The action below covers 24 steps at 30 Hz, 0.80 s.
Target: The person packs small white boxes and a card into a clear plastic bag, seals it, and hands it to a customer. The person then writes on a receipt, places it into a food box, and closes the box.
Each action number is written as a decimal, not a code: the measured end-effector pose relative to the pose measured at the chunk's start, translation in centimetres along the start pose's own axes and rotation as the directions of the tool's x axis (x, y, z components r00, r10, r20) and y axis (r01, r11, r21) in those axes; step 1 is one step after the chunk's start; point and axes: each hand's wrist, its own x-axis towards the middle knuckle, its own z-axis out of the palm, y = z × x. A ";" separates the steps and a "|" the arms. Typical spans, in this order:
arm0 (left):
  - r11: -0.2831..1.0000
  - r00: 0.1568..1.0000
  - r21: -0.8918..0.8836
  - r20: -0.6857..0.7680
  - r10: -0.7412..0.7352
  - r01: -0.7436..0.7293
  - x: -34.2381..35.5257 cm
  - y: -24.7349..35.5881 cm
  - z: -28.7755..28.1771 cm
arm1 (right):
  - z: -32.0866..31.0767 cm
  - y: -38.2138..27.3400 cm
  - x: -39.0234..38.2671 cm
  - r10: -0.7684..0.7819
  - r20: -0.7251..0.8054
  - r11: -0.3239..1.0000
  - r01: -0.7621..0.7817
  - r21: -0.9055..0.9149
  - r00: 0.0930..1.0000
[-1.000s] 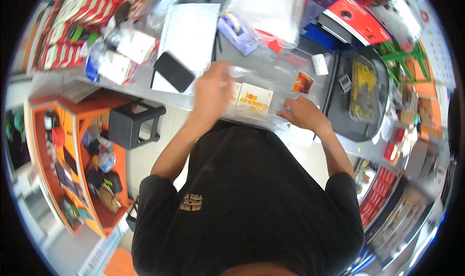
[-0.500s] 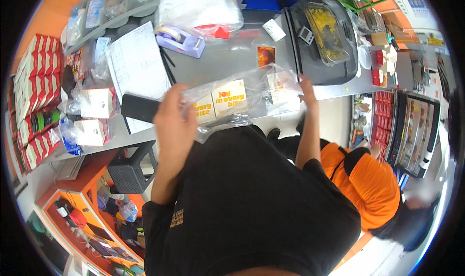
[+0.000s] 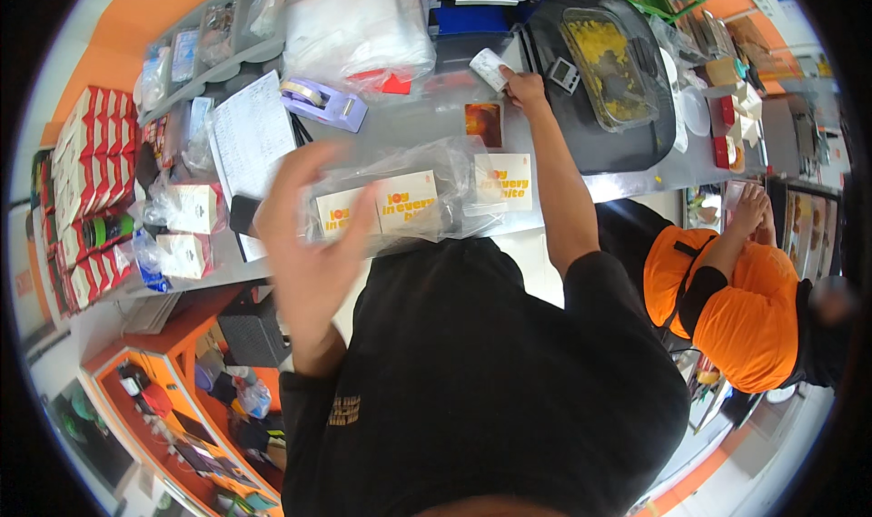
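With the clear plastic bag [image 3: 451,160] as the centre of the clock, the person's black shirt [image 3: 481,354] fills six o'clock, close against the near edge of the grey surface [image 3: 386,128]. The left hand [image 3: 313,236] is raised at eight o'clock, blurred, its fingers spread and released; whether it touches the plastic cannot be told. The bag lies flat at the near edge, and through it show two white cartons with yellow and orange print, the left carton [image 3: 336,211] and the middle carton [image 3: 411,199], side by side. At its three o'clock end sits the right carton [image 3: 513,179], with plastic over its left part; how far it lies inside is unclear. A dark phone [image 3: 242,216] shows partly behind the left hand at nine o'clock, and a written sheet [image 3: 250,136] lies at ten. At eleven stands a purple tape dispenser [image 3: 331,106]. A small orange-brown picture card [image 3: 483,125] lies between one and two o'clock. Beyond it, also toward two, the right hand [image 3: 525,90] reaches out, its fingers meeting the near end of a small white packet [image 3: 486,66]; whether they grasp it or only touch it cannot be told. Farther out at two o'clock, a black tray [image 3: 568,136] carries a small timer [image 3: 563,76] and a clear container [image 3: 627,110] of yellow food.
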 end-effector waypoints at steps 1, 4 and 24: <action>0.998 0.999 -0.048 0.023 0.030 -0.029 0.8 0.4 2.8 | 1.0 -0.9 -0.2 -0.030 0.045 0.978 0.020 0.208 0.999; 0.962 0.973 -0.267 0.231 0.006 0.058 2.2 0.6 10.0 | 0.6 -4.0 -1.9 -0.237 0.169 0.747 0.069 0.661 0.957; 0.795 0.541 0.122 0.671 -0.507 0.594 -13.0 -7.3 24.0 | -7.3 4.9 -16.5 -0.360 0.409 0.930 0.289 0.226 0.839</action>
